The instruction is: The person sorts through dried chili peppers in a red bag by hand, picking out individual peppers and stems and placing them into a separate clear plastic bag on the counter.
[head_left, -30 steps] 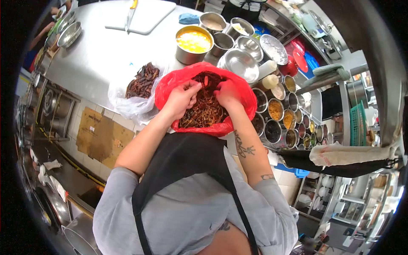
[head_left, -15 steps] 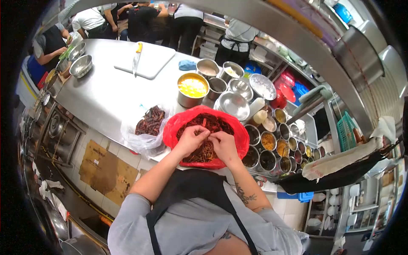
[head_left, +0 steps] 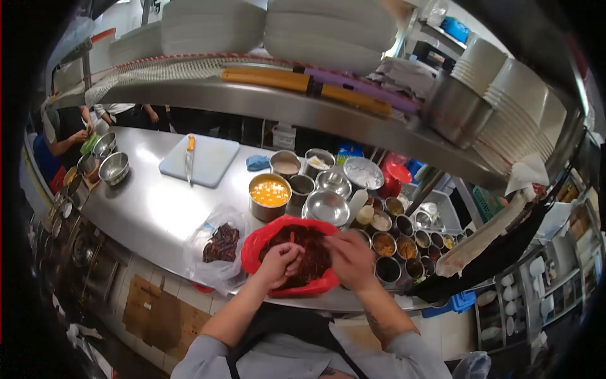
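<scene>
A red plastic bag lies open on the steel counter in front of me, filled with dark red, shrivelled pieces that look like dried chillies. Over its left half, my left hand is closed in a pinch; what sits between its fingers is too small to name. A thin reddish piece shows just beyond those fingertips. My right hand hovers at the bag's right rim, its fingers smeared by motion. Left of the red bag, a clear plastic bag holds more dark red dried pieces.
A pot of yellow liquid, metal bowls and several seasoning tins crowd the right. Further left are a white cutting board with a knife. A steel shelf stacked with white containers crosses overhead. People stand beyond the counter.
My right hand has moved away from my left, toward the bag's right rim. My left hand stays pinched over the bag. The view has tilted up, bringing the overhead shelf into sight.
</scene>
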A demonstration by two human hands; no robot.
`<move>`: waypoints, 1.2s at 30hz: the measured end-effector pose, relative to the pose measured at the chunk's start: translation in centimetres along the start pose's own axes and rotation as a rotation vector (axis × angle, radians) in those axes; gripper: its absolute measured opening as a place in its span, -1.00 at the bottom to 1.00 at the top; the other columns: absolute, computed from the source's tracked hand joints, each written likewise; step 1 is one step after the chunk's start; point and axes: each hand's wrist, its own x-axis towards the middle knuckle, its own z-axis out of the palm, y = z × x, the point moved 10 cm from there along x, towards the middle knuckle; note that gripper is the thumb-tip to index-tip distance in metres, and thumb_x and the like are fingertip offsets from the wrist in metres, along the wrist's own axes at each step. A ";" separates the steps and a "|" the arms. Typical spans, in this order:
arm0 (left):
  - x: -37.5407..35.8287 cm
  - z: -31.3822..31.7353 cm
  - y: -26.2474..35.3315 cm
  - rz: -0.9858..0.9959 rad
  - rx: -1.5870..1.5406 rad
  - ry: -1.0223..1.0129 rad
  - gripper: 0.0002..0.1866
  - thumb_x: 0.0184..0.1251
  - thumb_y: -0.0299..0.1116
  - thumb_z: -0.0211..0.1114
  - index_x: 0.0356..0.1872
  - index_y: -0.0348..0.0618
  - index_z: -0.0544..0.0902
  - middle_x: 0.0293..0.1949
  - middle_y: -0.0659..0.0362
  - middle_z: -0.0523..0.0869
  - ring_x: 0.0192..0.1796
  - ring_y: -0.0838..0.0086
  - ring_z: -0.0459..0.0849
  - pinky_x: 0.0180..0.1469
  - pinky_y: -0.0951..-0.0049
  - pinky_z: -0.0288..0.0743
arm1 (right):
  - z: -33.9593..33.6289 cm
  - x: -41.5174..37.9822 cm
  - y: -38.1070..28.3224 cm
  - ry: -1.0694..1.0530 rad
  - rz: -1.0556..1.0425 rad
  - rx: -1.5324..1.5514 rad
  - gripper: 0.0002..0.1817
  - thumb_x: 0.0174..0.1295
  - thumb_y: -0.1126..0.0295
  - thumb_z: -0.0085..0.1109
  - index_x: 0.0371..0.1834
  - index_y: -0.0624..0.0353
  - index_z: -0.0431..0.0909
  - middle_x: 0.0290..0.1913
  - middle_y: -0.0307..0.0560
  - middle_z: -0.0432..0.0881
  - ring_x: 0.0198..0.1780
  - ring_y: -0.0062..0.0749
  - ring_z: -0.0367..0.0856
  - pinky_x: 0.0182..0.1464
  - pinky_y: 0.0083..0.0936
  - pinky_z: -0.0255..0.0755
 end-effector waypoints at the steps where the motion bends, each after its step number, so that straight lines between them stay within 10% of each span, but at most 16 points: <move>1: 0.1 -0.7 -0.9 -0.045 -0.052 0.002 -0.78 0.61 -0.21 0.13 -0.12 -0.16 0.57 -0.40 0.27 0.50 -0.56 0.65 0.32 -0.55 0.66 0.18 | -4.6 1.1 -4.4 0.150 -0.237 -0.164 -0.79 0.06 0.49 0.36 -0.21 0.30 0.73 -0.28 0.02 0.67 -0.18 -0.12 0.68 -0.19 -0.32 0.55; 5: 0.0 -2.2 -3.4 -0.173 -0.258 0.040 -0.74 0.60 -0.15 0.12 -0.22 -0.12 0.54 -0.42 0.28 0.47 -0.54 0.63 0.34 -0.57 0.64 0.17 | -21.0 -0.5 -17.4 1.062 -0.939 -0.249 -0.67 0.51 0.24 -0.01 -0.45 0.11 0.41 -0.45 -0.15 0.40 -0.42 -0.30 0.41 -0.34 -0.32 0.39; 7: -0.3 -2.1 -3.2 -0.202 -0.263 0.039 -0.73 0.60 -0.13 0.12 -0.23 -0.10 0.53 -0.42 0.28 0.47 -0.53 0.62 0.35 -0.56 0.65 0.18 | -24.7 -1.9 -22.9 1.327 -1.256 -0.278 -0.78 0.57 0.29 -0.12 -0.22 0.02 0.51 -0.39 -0.23 0.46 -0.35 -0.43 0.45 -0.35 -0.48 0.32; 12: -1.2 -2.1 -1.2 -0.203 -0.243 0.058 -0.71 0.58 -0.10 0.13 -0.29 -0.06 0.53 -0.43 0.27 0.47 -0.53 0.61 0.35 -0.54 0.64 0.21 | -24.8 7.8 -21.0 1.029 -0.960 -0.649 -0.80 0.47 0.31 -0.10 -0.20 0.15 0.49 -0.37 -0.17 0.45 -0.31 -0.37 0.44 -0.24 -0.39 0.35; 18: -3.0 -6.6 -2.1 -0.304 -0.237 0.234 -0.65 0.53 -0.05 0.20 -0.42 -0.01 0.47 -0.50 0.27 0.55 -0.50 0.54 0.55 -0.55 0.58 0.39 | -19.2 -1.4 -20.8 1.142 -0.954 -0.112 -0.77 0.36 0.34 -0.07 -0.18 0.29 0.47 -0.35 -0.09 0.44 -0.25 -0.31 0.43 -0.11 -0.29 0.40; 23: -3.4 -7.7 -1.8 -0.340 -0.273 0.184 -0.66 0.54 -0.05 0.21 -0.39 -0.02 0.47 -0.42 0.28 0.54 -0.37 0.52 0.55 -0.52 0.57 0.28 | -4.7 -2.2 -7.0 0.620 -0.071 -0.198 -0.79 0.25 0.67 0.09 -0.08 0.40 0.63 -0.23 0.00 0.62 -0.23 -0.31 0.62 -0.16 -0.56 0.53; 26: -4.3 -8.3 -1.8 -0.306 -0.222 0.173 -0.75 0.57 -0.13 0.17 -0.27 -0.04 0.50 -0.39 0.29 0.52 -0.39 0.55 0.51 -0.56 0.63 0.28 | 7.6 -4.9 6.7 0.024 0.556 0.042 -0.76 0.28 0.51 0.28 0.00 0.27 0.67 -0.20 -0.12 0.69 -0.20 -0.54 0.65 -0.13 -0.59 0.51; 29: -5.4 -7.8 -2.2 -0.305 -0.253 0.142 -0.81 0.58 -0.20 0.16 -0.22 -0.05 0.51 -0.40 0.30 0.51 -0.40 0.57 0.50 -0.56 0.64 0.26 | 15.8 -11.9 14.8 -0.391 0.533 -0.303 -0.57 0.18 0.39 0.31 0.15 0.19 0.61 0.17 0.21 0.57 0.12 0.08 0.62 0.17 -0.15 0.53; 36: -6.0 -8.8 -0.6 -0.178 -0.216 0.152 -0.85 0.57 -0.24 0.18 -0.21 -0.05 0.55 -0.40 0.32 0.53 -0.41 0.58 0.52 -0.52 0.62 0.26 | 19.4 -14.5 17.9 -0.748 0.734 -0.325 -0.78 0.12 0.38 0.35 -0.14 0.04 0.76 -0.10 0.15 0.71 0.01 0.08 0.69 0.07 -0.10 0.57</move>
